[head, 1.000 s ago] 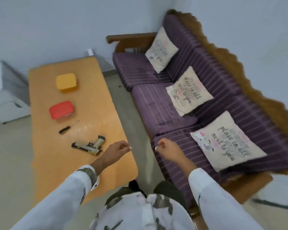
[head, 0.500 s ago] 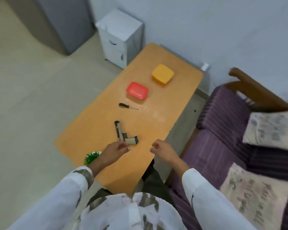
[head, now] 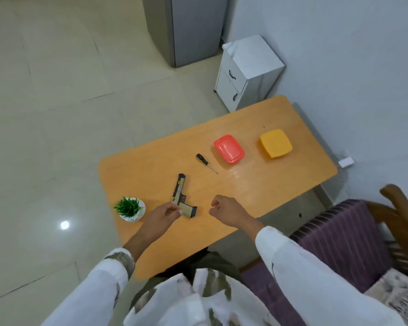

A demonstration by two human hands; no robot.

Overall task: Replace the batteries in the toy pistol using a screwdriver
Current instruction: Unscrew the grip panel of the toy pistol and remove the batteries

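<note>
A toy pistol (head: 180, 191), tan with dark ends, lies flat on the orange table (head: 257, 184), muzzle pointing away from me. My left hand (head: 165, 215) hovers at its grip with loosely curled fingers, the fingertips right beside the grip; I cannot tell whether they touch it. My right hand (head: 226, 210) hangs loosely curled over the table to the right of the pistol and holds nothing. A small black-handled screwdriver (head: 204, 161) lies beyond the pistol, untouched.
A red lidded box (head: 229, 148) and a yellow lidded box (head: 275, 143) sit further back on the table. A small potted plant (head: 129, 208) stands at the near left corner. A white drawer unit (head: 250, 71) and a purple sofa (head: 339, 234) flank the table.
The view has swung from the sofa round to the table. Both hands have kept their loosely curled pose, and the left one now sits closer to the pistol's grip.
</note>
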